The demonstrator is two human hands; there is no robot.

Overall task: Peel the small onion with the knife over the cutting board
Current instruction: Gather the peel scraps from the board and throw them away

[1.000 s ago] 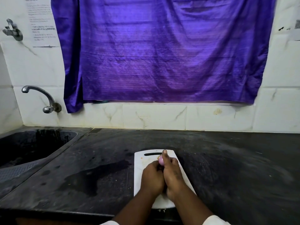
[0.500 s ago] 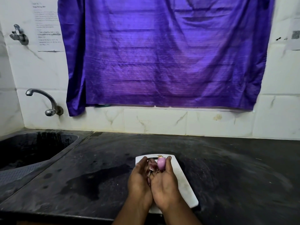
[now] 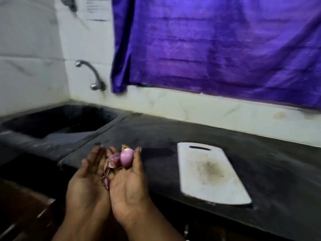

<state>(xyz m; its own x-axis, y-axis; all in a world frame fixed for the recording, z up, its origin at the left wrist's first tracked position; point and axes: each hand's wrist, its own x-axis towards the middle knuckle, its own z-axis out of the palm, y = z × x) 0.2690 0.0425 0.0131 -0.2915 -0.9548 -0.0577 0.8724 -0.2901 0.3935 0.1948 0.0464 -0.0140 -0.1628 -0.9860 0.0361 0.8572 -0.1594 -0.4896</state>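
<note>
A small peeled pink onion [image 3: 127, 156] lies on the fingers of my right hand [image 3: 128, 186], which is palm up. My left hand [image 3: 86, 181] is pressed against it, also palm up, with fingers straight. Loose purple onion skins [image 3: 112, 161] sit in the hollow between the two hands. Both hands hover over the counter's front edge, left of the white cutting board [image 3: 210, 173], which lies bare and stained on the dark counter [image 3: 173, 133]. No knife is visible.
A dark sink [image 3: 57, 119] is set into the counter at the left, with a metal tap [image 3: 92, 73] on the tiled wall above it. A purple curtain [image 3: 217, 46] hangs behind the counter. The frame is motion-blurred.
My hands have left the cutting board and moved left toward the sink side, opening palm up with the onion and skins. The view has swung left, so the board is now at the right.
</note>
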